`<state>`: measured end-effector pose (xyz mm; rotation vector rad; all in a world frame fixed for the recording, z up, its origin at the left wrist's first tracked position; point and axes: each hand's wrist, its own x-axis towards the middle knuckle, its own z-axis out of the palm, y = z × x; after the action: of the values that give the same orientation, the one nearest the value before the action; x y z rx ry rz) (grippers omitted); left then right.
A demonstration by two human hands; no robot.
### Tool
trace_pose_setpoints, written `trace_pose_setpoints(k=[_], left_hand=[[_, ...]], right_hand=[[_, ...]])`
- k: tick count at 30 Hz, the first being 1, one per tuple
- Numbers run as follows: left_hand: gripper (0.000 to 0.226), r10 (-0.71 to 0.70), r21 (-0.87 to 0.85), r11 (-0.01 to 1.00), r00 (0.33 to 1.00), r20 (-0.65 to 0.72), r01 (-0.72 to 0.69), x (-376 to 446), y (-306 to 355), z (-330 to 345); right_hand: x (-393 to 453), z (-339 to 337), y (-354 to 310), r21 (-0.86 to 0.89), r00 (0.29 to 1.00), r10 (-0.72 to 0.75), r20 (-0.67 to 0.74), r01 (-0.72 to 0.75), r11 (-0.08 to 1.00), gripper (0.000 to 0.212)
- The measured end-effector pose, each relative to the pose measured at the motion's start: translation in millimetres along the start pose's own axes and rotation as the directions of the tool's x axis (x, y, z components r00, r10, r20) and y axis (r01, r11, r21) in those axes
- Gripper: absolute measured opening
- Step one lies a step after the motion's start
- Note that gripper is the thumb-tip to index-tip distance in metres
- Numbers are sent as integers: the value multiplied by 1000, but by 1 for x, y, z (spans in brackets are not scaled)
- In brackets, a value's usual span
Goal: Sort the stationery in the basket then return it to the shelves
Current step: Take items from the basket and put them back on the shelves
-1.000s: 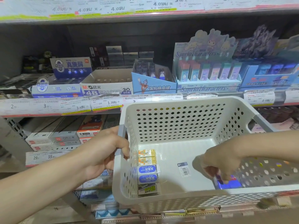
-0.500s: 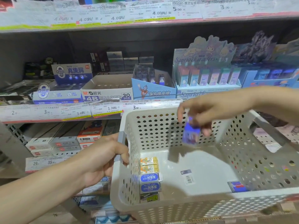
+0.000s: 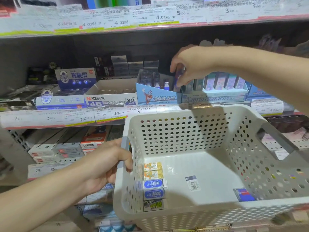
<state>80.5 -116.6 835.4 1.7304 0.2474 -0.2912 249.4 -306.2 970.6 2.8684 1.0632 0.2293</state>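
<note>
Upper right of frame, the right hand [image 3: 189, 67] pinches a purple eraser [image 3: 178, 77] over the blue display box [image 3: 157, 96] on the shelf. Lower left, the left hand [image 3: 107, 164] grips the white basket [image 3: 184, 131] (five erasers [image 3: 153, 185] lined inside).

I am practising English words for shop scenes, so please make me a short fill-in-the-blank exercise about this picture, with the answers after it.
1. The left hand grips the ____ of the white basket.
2. The right hand holds a small purple eraser over the light blue display box on the ____.
3. Along the basket's left wall lie ____ erasers in a row.
4. The two erasers at the far end of that row have ____ wrappers.

Answers: handle; shelf; five; orange
</note>
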Motion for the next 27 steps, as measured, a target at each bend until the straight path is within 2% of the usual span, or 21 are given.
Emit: trace_pose_setpoints(k=[7,12,17,21,27], left_hand=[[52,7,-17,1000,1000,18,-7,-4,1,1],[54,10,-2,1000,1000,6,-10,-4,0,0],[54,-54,-47,997,999,3,54,1,-3,-3],[47,-58,-70,996,998,-4,57,1,-1,-3],[43,-57,-68,996,998,-14,56,3,1,-3]], right_hand=[[14,4,-12,-172,992,-6,129,29,985,29],[19,8,-13,-215,990,-13,139,43,976,27],[23,10,-9,-92,986,23,166,-8,996,29],[23,9,-7,-47,992,30,120,-24,999,30],[23,7,-10,-3,989,-10,148,10,1000,22]])
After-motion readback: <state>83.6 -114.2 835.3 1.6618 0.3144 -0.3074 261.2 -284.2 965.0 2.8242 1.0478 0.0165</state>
